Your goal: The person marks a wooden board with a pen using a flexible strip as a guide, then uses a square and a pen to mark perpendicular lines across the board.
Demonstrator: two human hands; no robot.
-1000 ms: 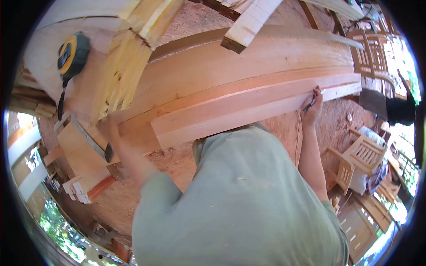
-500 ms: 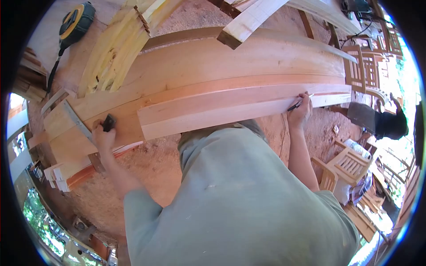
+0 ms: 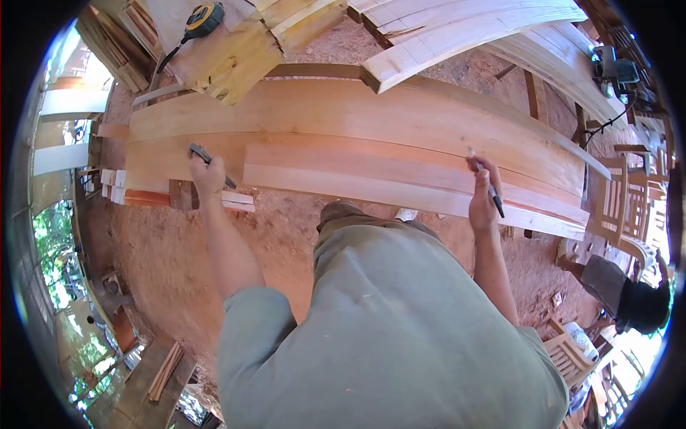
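Both arms reach forward from the green shirt [image 3: 393, 322], out over the sawdust floor [image 3: 286, 243] to the wood. My left hand [image 3: 207, 179] is stretched out to the left, knuckles up. Its fingers are closed around a thin metal tool [image 3: 201, 154], probably a square, which lies on the long plank [image 3: 321, 114] just past the left end of the top board [image 3: 357, 175]. My right hand [image 3: 482, 196] is bent at the wrist and closed around a pen [image 3: 494, 200], with one end of the pen up at the far edge of the top board. That board lies flat on the long plank, along its near side, and spans most of the gap between my hands.

I judge this to be marking out, with the pen at a spot on the board and the metal tool held off to one side. The next move calls for bringing the tool across to the pen, seating it square against the board's edge, and keeping the right wrist steady so the line stays straight.

Further back sit a stack of boards [image 3: 464, 28] and a tape measure [image 3: 204, 18], well away from both hands.
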